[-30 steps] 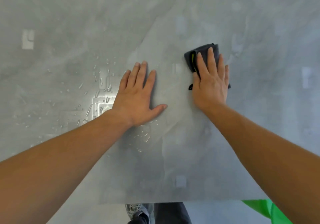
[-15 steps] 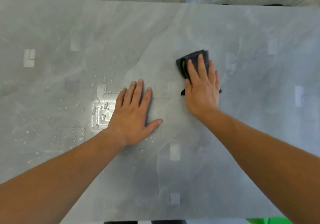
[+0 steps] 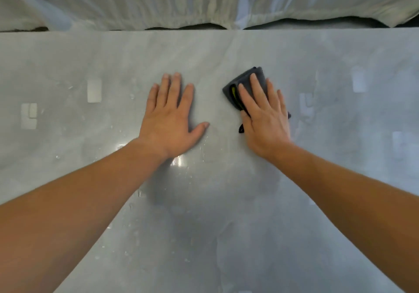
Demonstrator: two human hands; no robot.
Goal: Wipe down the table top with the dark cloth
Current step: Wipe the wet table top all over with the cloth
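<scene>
The grey marbled table top [image 3: 226, 213] fills most of the view. My right hand [image 3: 264, 120] lies flat on the folded dark cloth [image 3: 243, 84], pressing it onto the table right of the middle. The cloth shows a yellow-green stripe at its left fold and sticks out past my fingertips. My left hand [image 3: 171, 116] rests flat on the bare table beside it, fingers spread, holding nothing. Small water droplets [image 3: 136, 193] dot the surface near my left forearm.
The table's far edge [image 3: 204, 31] runs across the top of the view. Behind it hangs a pale, creased sheet [image 3: 204, 0]. Bright reflections of ceiling lights show on the glossy surface.
Both hands have slid away from me toward the far edge, the cloth moving with my right hand. The view has tilted up, so the far edge and the sheet now show.
</scene>
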